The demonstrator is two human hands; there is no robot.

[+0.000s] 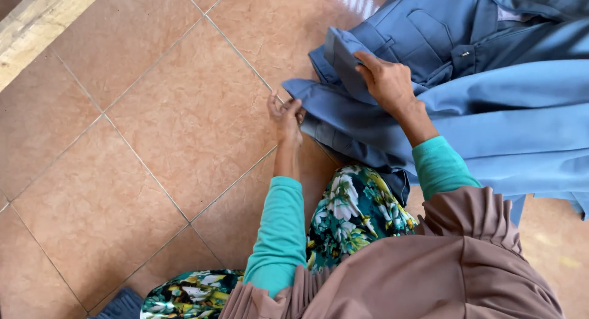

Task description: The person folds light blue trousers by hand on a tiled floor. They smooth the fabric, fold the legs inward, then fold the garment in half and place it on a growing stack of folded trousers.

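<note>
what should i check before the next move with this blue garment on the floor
1. Left hand pinching the edge of the blue garment: ok.
2. Right hand pressing flat on the folded part: ok.
3. Fabric smooth: not ok, folds bunch near the pocket.
4. Garment fully on the tiled floor: cannot tell, it runs out of view.
5. Floor beside the left hand bare: ok.

Your left hand [287, 115] is stretched forward, fingers seemingly pinched shut; your right hand [388, 81] lies palm-down, fingers curled, wrist bent.
</note>
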